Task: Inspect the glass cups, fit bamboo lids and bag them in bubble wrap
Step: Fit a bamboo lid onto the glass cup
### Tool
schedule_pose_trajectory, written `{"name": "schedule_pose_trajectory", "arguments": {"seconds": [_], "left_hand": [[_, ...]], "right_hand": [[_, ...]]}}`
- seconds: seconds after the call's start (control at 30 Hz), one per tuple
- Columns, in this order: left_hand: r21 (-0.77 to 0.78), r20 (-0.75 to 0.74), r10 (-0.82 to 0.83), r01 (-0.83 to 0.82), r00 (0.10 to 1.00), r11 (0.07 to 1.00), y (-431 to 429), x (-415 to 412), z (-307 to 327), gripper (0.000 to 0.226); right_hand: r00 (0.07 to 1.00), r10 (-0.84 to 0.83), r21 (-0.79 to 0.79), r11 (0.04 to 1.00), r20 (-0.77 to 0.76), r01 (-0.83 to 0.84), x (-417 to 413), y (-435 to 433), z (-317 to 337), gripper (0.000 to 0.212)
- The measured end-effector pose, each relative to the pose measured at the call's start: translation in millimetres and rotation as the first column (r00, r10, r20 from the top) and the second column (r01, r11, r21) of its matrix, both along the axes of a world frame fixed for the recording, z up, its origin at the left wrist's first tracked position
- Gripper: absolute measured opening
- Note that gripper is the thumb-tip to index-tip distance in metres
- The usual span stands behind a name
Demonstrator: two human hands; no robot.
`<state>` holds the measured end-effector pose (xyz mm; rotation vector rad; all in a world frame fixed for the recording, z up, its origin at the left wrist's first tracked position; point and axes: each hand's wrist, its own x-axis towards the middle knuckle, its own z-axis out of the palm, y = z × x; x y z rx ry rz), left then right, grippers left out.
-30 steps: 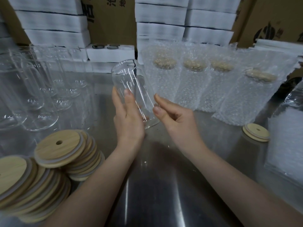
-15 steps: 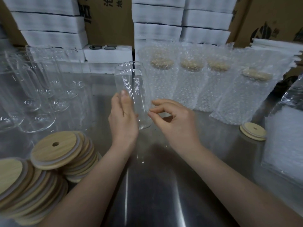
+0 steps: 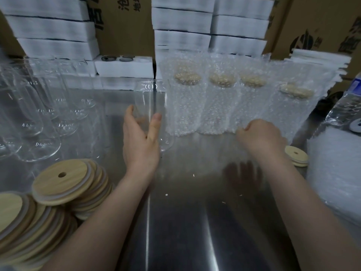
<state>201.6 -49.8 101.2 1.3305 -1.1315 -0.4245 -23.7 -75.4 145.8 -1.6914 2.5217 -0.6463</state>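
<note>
Over the shiny steel counter (image 3: 185,222), the left hand (image 3: 139,141) has its grip wrapped round a clear cylindrical glass cup (image 3: 150,98), the right hand (image 3: 261,135) a curled fist.

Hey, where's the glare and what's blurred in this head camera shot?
Head view: a bright glare streak runs down the steel table; the right hand is motion-blurred, with a dark shadow beneath; the glass cup in the left hand is sharper.

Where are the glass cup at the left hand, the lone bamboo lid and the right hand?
Glass cup (image 3: 150,97): head view, upper wall.
Lone bamboo lid (image 3: 297,156): head view, top face.
Right hand (image 3: 261,135): head view, its back.
</note>
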Motion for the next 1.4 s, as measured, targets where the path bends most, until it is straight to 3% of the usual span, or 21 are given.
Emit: {"name": "schedule_pose_trajectory", "arguments": {"seconds": [0.17,0.4,0.6,0.77,1.1,1.27,1.4], "left_hand": [[-0.001,0.093,0.036,-0.036,0.995,0.999,-3.9,1.1,-3.8,0.075],[0.025,0.074,0.038,-0.04,0.997,0.999,-3.9,-0.1,-5.9,0.073],[0.024,0.042,0.067,-0.068,0.997,0.997,-6.0,-0.3,-5.1,0.072],[0.01,0.036,0.09,-0.091,0.995,0.996,-5.5,-2.2,-5.1,0.074],[-0.025,0.047,0.11,-0.109,0.993,0.994,1.9,-6.1,0.7,0.08],[-0.223,0.168,0.261,-0.222,0.95,0.949,15.1,-12.9,14.1,0.074],[-0.449,0.308,0.273,-0.114,0.912,0.886,23.8,-22.2,19.2,0.069]], "right_hand": [[0.99,-0.142,0.204,0.969,0.015,0.136,-26.5,1.1,2.9,0.061],[0.993,-0.107,0.317,0.945,0.056,0.083,-44.5,-4.0,3.1,0.064],[0.994,-0.064,0.279,0.959,0.083,0.039,-53.7,-4.2,1.5,0.055],[0.998,0.001,0.257,0.966,0.061,-0.017,-53.1,-2.9,0.1,0.029],[0.997,0.073,0.288,0.954,0.027,-0.078,-45.9,-1.6,5.9,0.028],[0.984,0.177,0.236,0.956,0.002,-0.172,-26.3,4.2,2.2,0.03],[0.953,0.296,0.231,0.934,-0.065,-0.274,-6.1,9.1,-4.3,0.034]]}}
